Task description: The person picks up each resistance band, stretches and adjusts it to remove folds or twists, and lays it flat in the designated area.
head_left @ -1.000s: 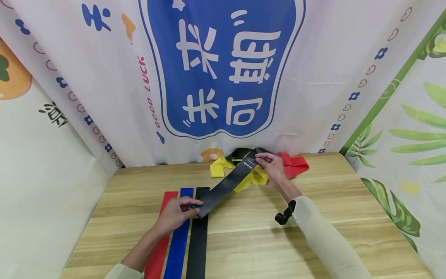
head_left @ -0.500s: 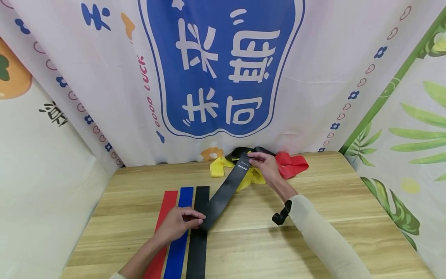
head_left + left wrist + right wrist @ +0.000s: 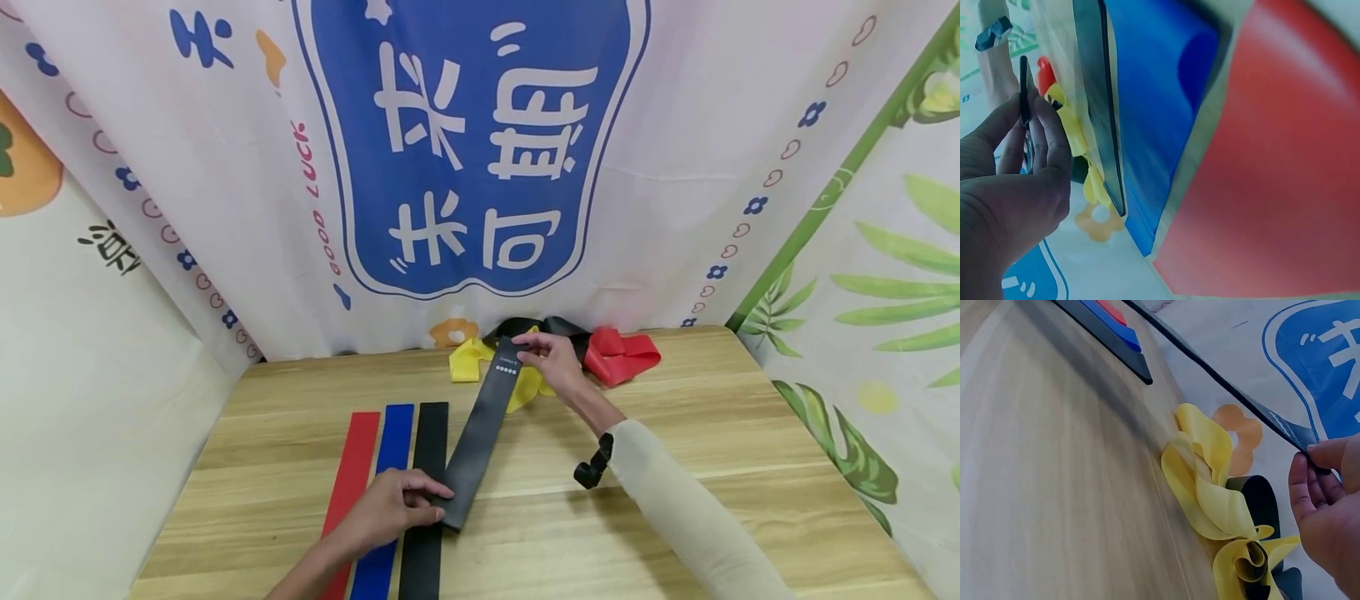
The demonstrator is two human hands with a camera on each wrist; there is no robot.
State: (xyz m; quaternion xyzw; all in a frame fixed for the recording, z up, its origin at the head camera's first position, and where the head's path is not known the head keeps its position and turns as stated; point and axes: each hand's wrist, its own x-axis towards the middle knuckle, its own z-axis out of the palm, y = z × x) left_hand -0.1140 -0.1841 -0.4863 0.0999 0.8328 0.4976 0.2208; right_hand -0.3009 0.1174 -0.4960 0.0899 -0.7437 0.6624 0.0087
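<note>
Between my two hands stretches a black resistance band (image 3: 483, 429) with a row of pale dots near its far end. My left hand (image 3: 397, 507) pinches the near end between thumb and fingers; the left wrist view shows that band (image 3: 1024, 87) edge-on in the grip. At the far end, my right hand (image 3: 553, 362) pinches a corner. The band slants above the wood in the right wrist view, its shadow falling below. Left of it lie a flat black band (image 3: 426, 467), a blue band (image 3: 395, 442) and a red band (image 3: 352, 467), side by side; the left forearm partly covers the red and blue.
Along the back of the wooden table (image 3: 675, 517), a crumpled yellow band (image 3: 467, 360), a black one (image 3: 517, 327) and a folded red one (image 3: 624, 357) lie against the printed curtain (image 3: 675, 167). A black wrist strap piece (image 3: 591, 471) hangs below the right wrist.
Both hands have swung the black band to a steeper slant. Its near end moved toward me and slightly right, while the right hand shifted left, uncovering more of the folded red band.
</note>
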